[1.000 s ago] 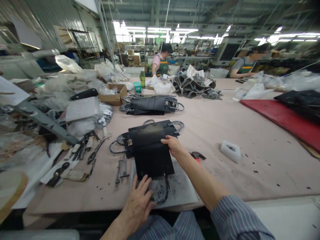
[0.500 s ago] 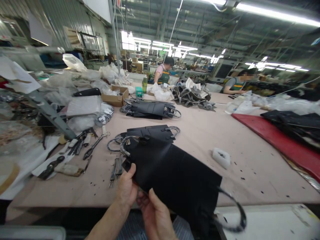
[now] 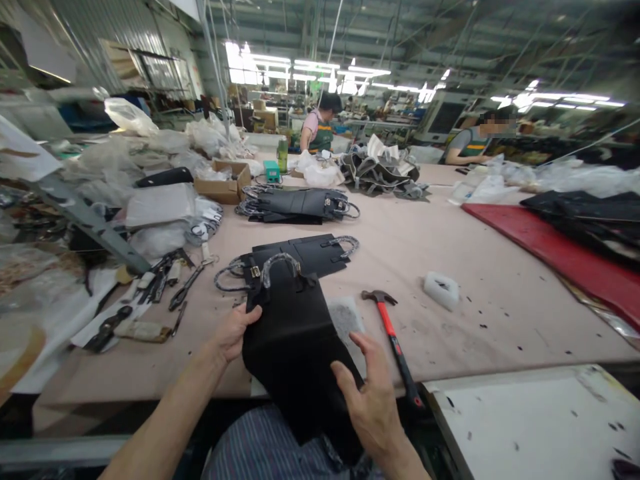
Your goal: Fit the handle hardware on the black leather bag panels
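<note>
A black handbag panel piece (image 3: 295,333) with a wrapped looped handle lies partly on the table's front edge and hangs down over my lap. My left hand (image 3: 236,332) pinches its left edge, thumb on top. At its right edge, my right hand (image 3: 373,400) has its thumb and fingers spread apart; whether it touches the piece I cannot tell. Just beyond lies another black bag piece (image 3: 313,255) with handles. A claw hammer (image 3: 390,327) with a red and black handle rests to the right, beside a pale slab (image 3: 345,313) partly covered by the held piece.
Farther back is a stack of black bag pieces (image 3: 295,204). A white block (image 3: 441,290) sits right of the hammer. Hand tools (image 3: 187,287) and plastic bags crowd the left; a red board (image 3: 555,260) lies right. Two people work across the table.
The black bag piece has swung from lying slantwise to pointing down toward my lap, uncovering the hammer and slab. My right hand has moved right and opened; my left keeps its hold.
</note>
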Tool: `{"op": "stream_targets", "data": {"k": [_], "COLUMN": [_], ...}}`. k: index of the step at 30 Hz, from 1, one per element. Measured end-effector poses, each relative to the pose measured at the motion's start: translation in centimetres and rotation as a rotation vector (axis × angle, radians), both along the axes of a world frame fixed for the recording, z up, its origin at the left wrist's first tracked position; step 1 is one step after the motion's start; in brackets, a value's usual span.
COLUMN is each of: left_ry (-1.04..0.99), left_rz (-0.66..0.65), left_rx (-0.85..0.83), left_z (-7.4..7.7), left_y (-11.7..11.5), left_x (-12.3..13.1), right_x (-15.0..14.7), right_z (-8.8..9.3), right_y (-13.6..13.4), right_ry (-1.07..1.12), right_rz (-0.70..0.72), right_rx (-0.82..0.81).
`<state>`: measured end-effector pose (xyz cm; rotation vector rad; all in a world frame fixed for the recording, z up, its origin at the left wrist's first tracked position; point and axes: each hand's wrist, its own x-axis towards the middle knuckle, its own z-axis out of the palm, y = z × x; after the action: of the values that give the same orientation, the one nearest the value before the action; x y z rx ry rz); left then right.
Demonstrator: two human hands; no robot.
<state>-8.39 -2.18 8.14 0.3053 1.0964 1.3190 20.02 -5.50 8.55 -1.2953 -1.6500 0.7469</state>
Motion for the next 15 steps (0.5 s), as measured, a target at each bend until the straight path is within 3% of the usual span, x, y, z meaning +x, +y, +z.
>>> {"op": "stream_targets", "data": {"k": [3,6,8,10,12,13,15], "left_ry": [0.102,0.256,0.338,0.390,0.431,0.453,0.519], "left_rz": [0.131,0.180,0.190,0.185,0.163,0.159,0.167], "left_rx": [0.063,0.232,0.434,0.588,0.615,0.585,0.462], "left_z": [1.3,5.7,9.3,11.8,12.4,11.8,9.1], "left_y": [1.6,3.9,4.8,4.8,3.7,2.7,0.0], "left_x": [0.6,1.1,1.8,3.0,4.0,4.4,4.7], "right_x": [0.3,0.1,0.2,0.8,1.6,2.2,3.4], "right_z": [1.3,3.6,5.0,5.6,5.0,4.2,1.6], "right_y": [2.1,3.4,4.0,3.9,3.1,2.2,0.0], "right_ry": [-0.030,0.063,0.112,0.119,0.101,0.082,0.037], "right_rz": [0.107,0.123,0.044,-0.029,-0.033,-0.020,0.014], "right_rx": [-0.193,-0.256,-0.150,-0.050,-0.042,-0.063,-0.114]}}
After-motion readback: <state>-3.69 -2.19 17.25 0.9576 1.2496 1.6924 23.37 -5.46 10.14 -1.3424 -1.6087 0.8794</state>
